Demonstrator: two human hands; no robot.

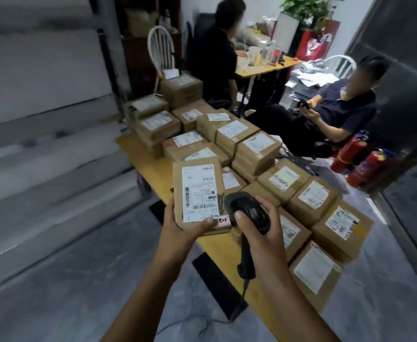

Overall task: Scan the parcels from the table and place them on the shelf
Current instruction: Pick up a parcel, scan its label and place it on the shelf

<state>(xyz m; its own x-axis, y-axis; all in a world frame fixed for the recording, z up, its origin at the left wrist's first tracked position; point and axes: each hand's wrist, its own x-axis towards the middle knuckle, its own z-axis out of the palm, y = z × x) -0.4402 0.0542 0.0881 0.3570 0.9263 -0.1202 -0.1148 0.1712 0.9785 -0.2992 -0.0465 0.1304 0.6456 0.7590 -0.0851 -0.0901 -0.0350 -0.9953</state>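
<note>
— Where's the parcel (197, 191)?
— Centre of the frame, left hand (185, 225) gripping its lower edge, before the worktop (150, 169).
— And the right hand (261, 233)?
— Wrapped round the scanner (250, 211), just right of it.

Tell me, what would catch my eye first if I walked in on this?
Most likely the brown parcel held up in the left hand at the centre, its white label facing the black scanner gripped in the right hand. Behind them, a yellow table is crowded with labelled cardboard parcels, some stacked. Further back on the right, two red fire extinguishers stand on the floor beside a seated person.
</note>
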